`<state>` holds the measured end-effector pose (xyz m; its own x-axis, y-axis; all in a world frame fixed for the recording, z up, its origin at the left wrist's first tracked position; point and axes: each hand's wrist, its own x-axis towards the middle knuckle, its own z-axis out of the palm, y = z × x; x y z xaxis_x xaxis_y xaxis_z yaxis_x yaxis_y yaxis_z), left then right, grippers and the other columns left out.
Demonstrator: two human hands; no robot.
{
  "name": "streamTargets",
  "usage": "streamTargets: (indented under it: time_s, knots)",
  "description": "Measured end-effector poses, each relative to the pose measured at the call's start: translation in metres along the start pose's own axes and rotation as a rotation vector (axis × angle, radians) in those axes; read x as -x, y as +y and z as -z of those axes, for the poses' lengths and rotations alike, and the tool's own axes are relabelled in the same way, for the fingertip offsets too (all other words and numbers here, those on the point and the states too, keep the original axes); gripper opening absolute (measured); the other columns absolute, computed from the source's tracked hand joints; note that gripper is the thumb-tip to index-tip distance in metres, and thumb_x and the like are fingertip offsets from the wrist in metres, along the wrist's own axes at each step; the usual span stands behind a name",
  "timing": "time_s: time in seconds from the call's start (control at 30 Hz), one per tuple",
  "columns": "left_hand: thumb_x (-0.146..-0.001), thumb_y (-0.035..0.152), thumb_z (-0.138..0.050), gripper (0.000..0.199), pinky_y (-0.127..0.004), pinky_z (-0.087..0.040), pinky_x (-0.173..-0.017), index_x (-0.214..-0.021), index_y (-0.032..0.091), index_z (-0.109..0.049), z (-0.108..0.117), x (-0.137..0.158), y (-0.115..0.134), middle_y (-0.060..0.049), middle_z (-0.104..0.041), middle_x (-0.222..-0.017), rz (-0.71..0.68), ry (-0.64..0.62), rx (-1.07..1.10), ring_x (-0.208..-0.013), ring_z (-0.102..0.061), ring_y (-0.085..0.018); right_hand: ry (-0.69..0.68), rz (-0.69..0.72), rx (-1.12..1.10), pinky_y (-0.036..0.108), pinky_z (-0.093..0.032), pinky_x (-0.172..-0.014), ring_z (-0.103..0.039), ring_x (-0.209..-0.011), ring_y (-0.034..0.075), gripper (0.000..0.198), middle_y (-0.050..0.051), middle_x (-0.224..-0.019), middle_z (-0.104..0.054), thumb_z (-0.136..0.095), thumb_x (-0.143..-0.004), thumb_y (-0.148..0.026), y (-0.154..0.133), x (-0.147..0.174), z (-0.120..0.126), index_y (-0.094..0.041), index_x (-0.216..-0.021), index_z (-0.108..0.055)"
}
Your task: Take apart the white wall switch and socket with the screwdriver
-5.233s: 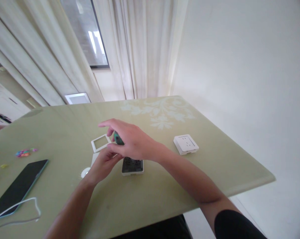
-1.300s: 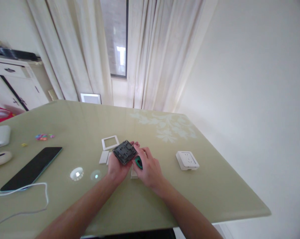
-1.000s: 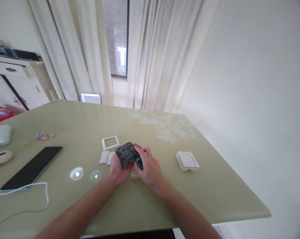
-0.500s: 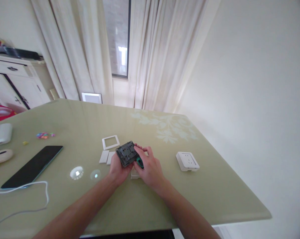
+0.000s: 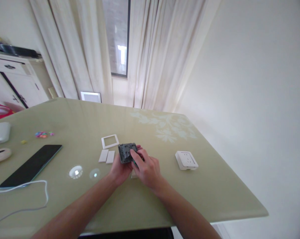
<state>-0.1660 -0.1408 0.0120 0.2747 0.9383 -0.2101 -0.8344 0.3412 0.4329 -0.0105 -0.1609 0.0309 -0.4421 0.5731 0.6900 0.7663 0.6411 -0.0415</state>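
Observation:
My left hand [image 5: 121, 171] is closed around a dark grey plastic wall-switch module [image 5: 126, 152], its slotted back facing up. My right hand [image 5: 148, 167] has its index finger on the module's face. In the curled fingers of that hand sits a small green-and-black tool [image 5: 135, 163], mostly hidden, so its kind does not show. Under the right hand part of a pale box-like piece [image 5: 134, 174] shows on the table. Just beyond my left hand lie two white switch rockers [image 5: 107, 156] and a white square frame [image 5: 110, 141].
A white wall socket [image 5: 186, 160] stands on the table [image 5: 202, 196] to the right. At left lie a black phone [image 5: 32, 166], a white cable [image 5: 46, 192], a white oval device [image 5: 0, 155] and small colourful bits [image 5: 41, 134]. Curtains hang behind.
The grey module has been turned and levelled in my left hand. My right index finger now presses on its face, and the green tool is more hidden by my fingers.

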Motion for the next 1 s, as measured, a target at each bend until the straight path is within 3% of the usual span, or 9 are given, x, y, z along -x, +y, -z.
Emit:
streamTargets:
  time_s: [0.2,0.37,0.47,0.53,0.57,0.63,0.7,0.83,1.0]
  knots:
    - [-0.102,0.013,-0.062,0.019,-0.026,-0.070,-0.083,-0.111,0.016,-0.078,-0.006,-0.005,-0.003,-0.009,-0.086,-0.106,-0.051,0.062,-0.067,-0.091,-0.084,-0.020,0.063,-0.160,-0.146,0.024,-0.061,-0.077,-0.081,-0.098,0.020,0.031,0.011,-0.120,-0.081,-0.060,-0.107,-0.026,0.004,-0.006,0.005,-0.025,-0.134,-0.076]
    - [-0.103,0.010,-0.065,0.011,-0.022,-0.068,-0.072,-0.101,0.015,-0.075,-0.009,-0.003,-0.005,-0.007,-0.079,-0.088,-0.091,0.113,-0.183,-0.076,-0.079,-0.016,0.142,-0.254,-0.296,0.030,-0.063,-0.084,-0.078,-0.099,0.022,0.025,0.011,-0.112,-0.079,-0.059,-0.106,-0.029,0.007,-0.011,0.016,-0.024,-0.125,-0.076]
    - [-0.109,0.019,-0.064,0.016,-0.016,-0.056,-0.049,-0.095,0.015,-0.072,-0.005,-0.004,0.009,0.001,-0.065,-0.071,-0.128,0.156,-0.286,-0.055,-0.064,-0.009,0.236,-0.336,-0.392,0.034,-0.062,-0.087,-0.076,-0.096,0.022,0.020,0.010,-0.104,-0.077,-0.060,-0.106,-0.033,0.013,-0.012,0.027,-0.022,-0.115,-0.073]
    - [-0.112,0.029,-0.064,0.021,-0.016,-0.049,-0.044,-0.098,0.015,-0.071,0.000,-0.011,0.028,0.003,-0.061,-0.072,-0.158,0.196,-0.377,-0.051,-0.056,-0.008,0.279,-0.402,-0.443,0.033,-0.061,-0.083,-0.074,-0.089,0.021,0.016,0.007,-0.098,-0.076,-0.063,-0.104,-0.034,0.018,-0.012,0.035,-0.022,-0.110,-0.073]
    - [-0.112,0.033,-0.066,0.021,-0.019,-0.052,-0.048,-0.104,0.014,-0.071,0.002,-0.018,0.040,0.001,-0.066,-0.080,-0.178,0.223,-0.432,-0.056,-0.060,-0.009,0.289,-0.434,-0.466,0.032,-0.060,-0.080,-0.073,-0.085,0.020,0.015,0.006,-0.095,-0.076,-0.065,-0.103,-0.034,0.020,-0.011,0.038,-0.022,-0.107,-0.073]
    - [-0.109,0.040,-0.072,0.030,-0.035,-0.066,-0.075,-0.127,0.016,-0.071,0.005,-0.034,0.065,-0.007,-0.075,-0.115,-0.233,0.287,-0.554,-0.089,-0.075,-0.019,0.292,-0.484,-0.509,0.030,-0.058,-0.075,-0.070,-0.078,0.018,0.012,0.003,-0.089,-0.075,-0.069,-0.101,-0.033,0.024,-0.010,0.043,-0.022,-0.103,-0.073]
    - [-0.107,0.040,-0.073,0.039,-0.047,-0.066,-0.094,-0.139,0.018,-0.068,0.006,-0.054,0.089,-0.011,-0.072,-0.136,-0.292,0.359,-0.696,-0.112,-0.075,-0.027,0.288,-0.520,-0.542,0.029,-0.056,-0.071,-0.067,-0.073,0.017,0.012,0.002,-0.085,-0.075,-0.071,-0.099,-0.033,0.026,-0.009,0.045,-0.022,-0.101,-0.074]
    - [-0.107,0.040,-0.074,0.041,-0.052,-0.065,-0.100,-0.141,0.019,-0.067,0.012,-0.084,0.120,-0.012,-0.069,-0.143,-0.335,0.457,-1.006,-0.120,-0.073,-0.030,0.288,-0.547,-0.578,0.029,-0.055,-0.069,-0.067,-0.072,0.017,0.013,0.002,-0.085,-0.076,-0.071,-0.097,-0.034,0.027,-0.009,0.048,-0.022,-0.100,-0.075]
    - [-0.107,0.040,-0.074,0.041,-0.051,-0.065,-0.100,-0.141,0.019,-0.068,0.030,-0.092,0.130,-0.012,-0.070,-0.142,-0.305,0.469,-1.329,-0.120,-0.073,-0.030,0.309,-0.585,-0.619,0.031,-0.055,-0.072,-0.068,-0.076,0.019,0.013,0.003,-0.087,-0.077,-0.072,-0.096,-0.034,0.031,-0.007,0.051,-0.022,-0.098,-0.075]
